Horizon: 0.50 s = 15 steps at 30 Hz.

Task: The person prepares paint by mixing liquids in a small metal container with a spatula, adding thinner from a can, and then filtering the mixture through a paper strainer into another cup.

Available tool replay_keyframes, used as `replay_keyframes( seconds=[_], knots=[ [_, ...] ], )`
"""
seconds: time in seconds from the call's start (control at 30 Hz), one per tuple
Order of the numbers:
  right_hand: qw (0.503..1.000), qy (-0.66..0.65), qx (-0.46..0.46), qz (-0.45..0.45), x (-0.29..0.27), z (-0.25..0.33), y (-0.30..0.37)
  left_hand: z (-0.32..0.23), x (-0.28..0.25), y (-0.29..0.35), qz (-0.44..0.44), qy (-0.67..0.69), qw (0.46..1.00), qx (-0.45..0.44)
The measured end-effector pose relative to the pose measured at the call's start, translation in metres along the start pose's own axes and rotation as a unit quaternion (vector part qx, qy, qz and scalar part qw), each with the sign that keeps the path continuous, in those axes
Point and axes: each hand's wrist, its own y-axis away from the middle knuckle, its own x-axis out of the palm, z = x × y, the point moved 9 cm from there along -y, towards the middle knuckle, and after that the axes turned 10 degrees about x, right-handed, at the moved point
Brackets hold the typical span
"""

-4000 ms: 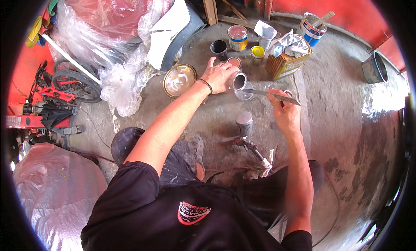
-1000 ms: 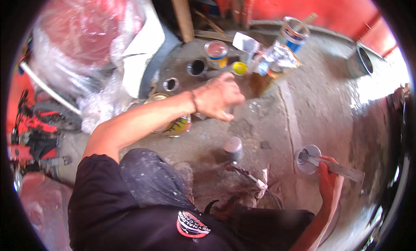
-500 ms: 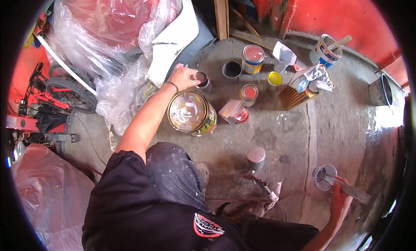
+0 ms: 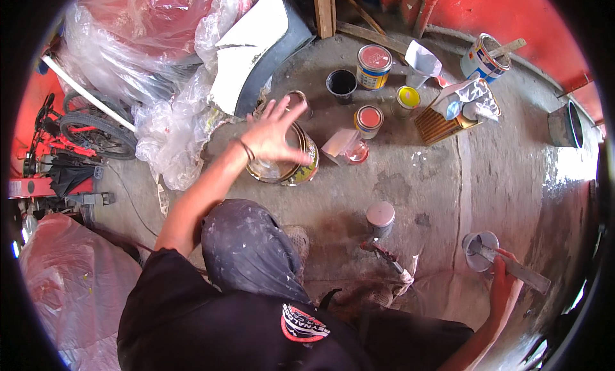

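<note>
My left hand is open, fingers spread, over a large round paint can with a shiny top. It hides much of that can. Just beyond the fingers stands a small can with a dark top, partly covered by them. At the lower right, my right hand is closed around a flat grey stirring stick. The stick's far end rests inside a light mixing cup on the floor. Between my hands stands a small can with a pinkish lid, a spray gun lying nearer me.
Across the concrete floor ahead are a black-filled cup, red-lidded cans, a yellow-filled cup, a rectangular tin and a dark bucket. A white car panel and plastic sheeting lie left, near a bicycle.
My left hand has come away from the small dark-topped can, back toward me over the large can, and its fingers have spread. My right hand keeps the stick in the cup.
</note>
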Motion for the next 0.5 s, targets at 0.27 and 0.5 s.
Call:
replay_keyframes(
  seconds=[0.27,0.5],
  knots=[
    [0.999,0.025,-0.034,0.011,0.021,0.035,-0.023,-0.002,-0.004,0.025,-0.14,0.001,0.99,0.032],
    [0.998,0.04,-0.037,-0.025,0.02,0.037,-0.03,0.121,-0.018,0.0,-0.07,-0.015,0.989,-0.131]
  ],
)
